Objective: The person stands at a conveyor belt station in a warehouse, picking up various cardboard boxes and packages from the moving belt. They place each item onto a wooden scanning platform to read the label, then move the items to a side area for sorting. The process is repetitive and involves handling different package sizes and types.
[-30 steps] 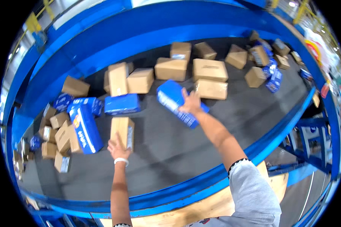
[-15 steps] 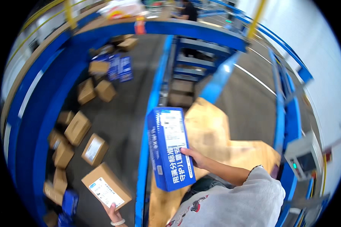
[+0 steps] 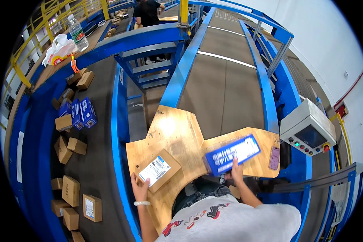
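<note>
Two at once: holding brown carton (image 3: 161,168) at seven o'clock in half-curled left hand (image 3: 140,188), blue box (image 3: 232,152) at four in half-curled right hand (image 3: 236,173); probably handling light, stiff; best gripping by edges.

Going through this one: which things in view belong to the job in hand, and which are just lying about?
In the job:
- brown box, gripped by the left hand
- blue box, gripped by the right hand
- wooden table
- probably the boxes on the dark belt

Lying about:
- phone
- water bottle
- white plastic bag
</note>
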The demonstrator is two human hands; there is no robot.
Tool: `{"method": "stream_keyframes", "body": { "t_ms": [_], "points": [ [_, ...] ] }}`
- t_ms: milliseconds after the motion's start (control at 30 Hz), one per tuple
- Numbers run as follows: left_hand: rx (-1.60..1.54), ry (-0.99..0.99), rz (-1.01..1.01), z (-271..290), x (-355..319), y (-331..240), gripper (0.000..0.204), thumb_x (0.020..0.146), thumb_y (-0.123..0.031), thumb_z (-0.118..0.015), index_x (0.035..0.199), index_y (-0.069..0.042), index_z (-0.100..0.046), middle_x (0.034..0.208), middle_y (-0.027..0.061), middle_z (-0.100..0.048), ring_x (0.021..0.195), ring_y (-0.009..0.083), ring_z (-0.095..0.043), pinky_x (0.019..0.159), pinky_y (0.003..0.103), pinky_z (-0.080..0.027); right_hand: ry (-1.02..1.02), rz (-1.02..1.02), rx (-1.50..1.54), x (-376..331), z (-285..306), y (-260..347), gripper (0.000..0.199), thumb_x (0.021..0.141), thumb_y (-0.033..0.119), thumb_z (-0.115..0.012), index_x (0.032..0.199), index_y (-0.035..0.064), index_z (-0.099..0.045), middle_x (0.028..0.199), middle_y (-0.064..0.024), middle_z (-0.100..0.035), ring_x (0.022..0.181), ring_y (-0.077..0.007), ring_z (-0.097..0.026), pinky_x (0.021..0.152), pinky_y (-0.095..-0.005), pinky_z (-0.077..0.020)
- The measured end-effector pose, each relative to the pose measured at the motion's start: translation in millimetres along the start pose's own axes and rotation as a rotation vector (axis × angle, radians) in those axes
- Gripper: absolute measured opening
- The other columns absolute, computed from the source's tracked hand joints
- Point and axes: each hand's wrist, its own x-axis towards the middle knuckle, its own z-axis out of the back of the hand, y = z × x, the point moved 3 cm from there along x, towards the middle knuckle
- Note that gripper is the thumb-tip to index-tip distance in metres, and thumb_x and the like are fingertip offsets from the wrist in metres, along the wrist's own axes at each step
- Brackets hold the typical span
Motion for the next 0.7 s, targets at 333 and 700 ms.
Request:
{"method": "stream_keyframes", "body": {
  "t_ms": [333,700],
  "points": [
    [-0.065,0.074,0.060,-38,19,-35,0.081,0.093,-0.006,-0.074,0.158,0.004,-0.028,0.148,0.0157,-0.049,0.131,0.0241,-0.054,0.109,0.035,-0.045,0.245,0.088,-0.013,195,-105,102,0.077,0.098,0.054,-0.063,0.145,0.0014,-0.032,0.104,-0.0170,-0.070,0.067,-0.0203,-0.068,0.057,-0.0350,-0.0540],
    [-0.009,0.784,-0.094,-231,2,-46,0.102,0.086,-0.043,-0.080,0.159,0.003,-0.024,0.165,0.0284,-0.024,0.153,0.0402,-0.026,0.125,0.044,-0.023,0.428,-0.407,0.212,-20,-96,-12,0.054,0.101,0.046,-0.064,0.135,0.0066,-0.051,0.122,-0.0186,-0.066,0.107,-0.0343,-0.068,0.088,-0.0485,-0.0598]
  ]
}}
